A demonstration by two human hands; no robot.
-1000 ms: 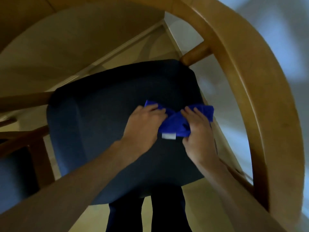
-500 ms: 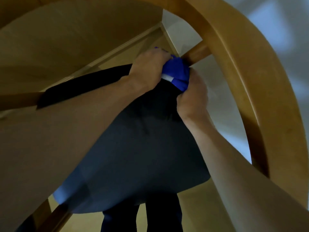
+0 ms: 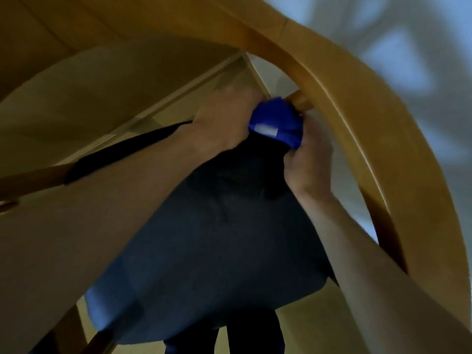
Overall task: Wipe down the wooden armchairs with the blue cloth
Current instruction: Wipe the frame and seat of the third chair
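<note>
Both forearms reach over the dark blue seat cushion (image 3: 217, 251). At its far corner the left hand (image 3: 219, 123) and right hand (image 3: 309, 159) both grip the bunched blue cloth (image 3: 277, 123) — pressed against the wooden strut (image 3: 300, 99) beneath the curved armrest (image 3: 357, 123).

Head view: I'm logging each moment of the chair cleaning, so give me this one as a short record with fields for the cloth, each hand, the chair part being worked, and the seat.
cloth: blue cloth, bunched, white label showing
left hand: left hand holds the cloth from the left
right hand: right hand grips the cloth from the right
chair part: short wooden post under the curved wooden armrest; the cloth is pressed against it
seat: dark blue seat cushion, below both hands
blur: some motion blur, finger detail unclear
</note>
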